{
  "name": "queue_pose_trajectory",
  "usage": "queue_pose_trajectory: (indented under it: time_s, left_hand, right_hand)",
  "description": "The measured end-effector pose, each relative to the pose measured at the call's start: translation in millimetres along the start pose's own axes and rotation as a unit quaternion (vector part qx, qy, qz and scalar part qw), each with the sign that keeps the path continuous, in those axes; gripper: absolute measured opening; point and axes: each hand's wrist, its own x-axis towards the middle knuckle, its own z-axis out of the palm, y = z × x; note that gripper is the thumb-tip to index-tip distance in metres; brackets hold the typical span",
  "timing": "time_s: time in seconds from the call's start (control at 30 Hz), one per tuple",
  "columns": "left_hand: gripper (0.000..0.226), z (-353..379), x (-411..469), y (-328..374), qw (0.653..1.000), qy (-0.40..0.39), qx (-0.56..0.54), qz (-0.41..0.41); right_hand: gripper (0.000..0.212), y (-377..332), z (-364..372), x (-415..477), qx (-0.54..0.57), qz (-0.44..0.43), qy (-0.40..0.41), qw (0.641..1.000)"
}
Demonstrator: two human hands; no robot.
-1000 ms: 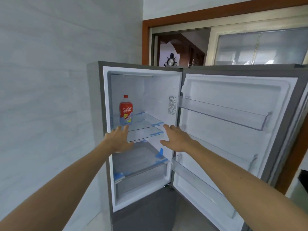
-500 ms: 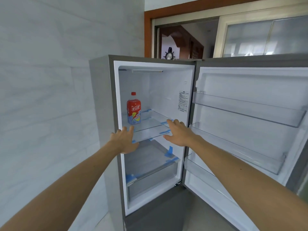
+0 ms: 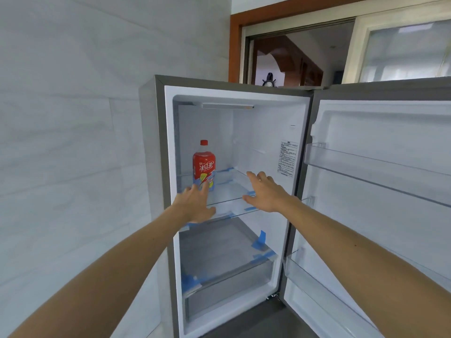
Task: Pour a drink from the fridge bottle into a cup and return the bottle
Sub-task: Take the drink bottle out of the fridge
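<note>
A bottle [image 3: 204, 164] with a red cap and a red label stands upright at the left of the glass shelf [image 3: 231, 193] in the open fridge [image 3: 156, 142]. My left hand [image 3: 195, 204] reaches in just below and in front of the bottle, fingers spread, fingertips overlapping its base; I cannot tell whether they touch it. My right hand [image 3: 264, 191] is open over the shelf, to the right of the bottle and apart from it. No cup is in view.
The fridge door [image 3: 380, 191] stands open on the right with clear door racks [image 3: 366, 164]. A drawer [image 3: 227, 272] with blue tape sits below the shelf. A tiled wall [image 3: 73, 142] lies left, a doorway [image 3: 288, 59] behind.
Both hands have moved forward into the fridge toward the shelf. The left hand has come up to the bottle's base. The view has shifted closer and leftward.
</note>
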Motion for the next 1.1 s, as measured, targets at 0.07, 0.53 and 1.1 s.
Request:
queue_pose_trajectory:
  time_s: [0.07,0.53,1.1]
  left_hand:
    - [0.084,3,17,2,1.0,0.002,-0.012,-0.02]
    - [0.091,23,92,7,0.988,0.004,-0.027,-0.154]
    - [0.085,28,125,-14,0.981,0.01,0.002,-0.192]
  right_hand:
    - [0.078,11,2,21,0.002,-0.015,-0.003,1.0]
    - [0.08,73,32,130,0.074,-0.091,-0.035,0.993]
    - [0.084,59,45,186,0.091,-0.129,-0.028,0.987]
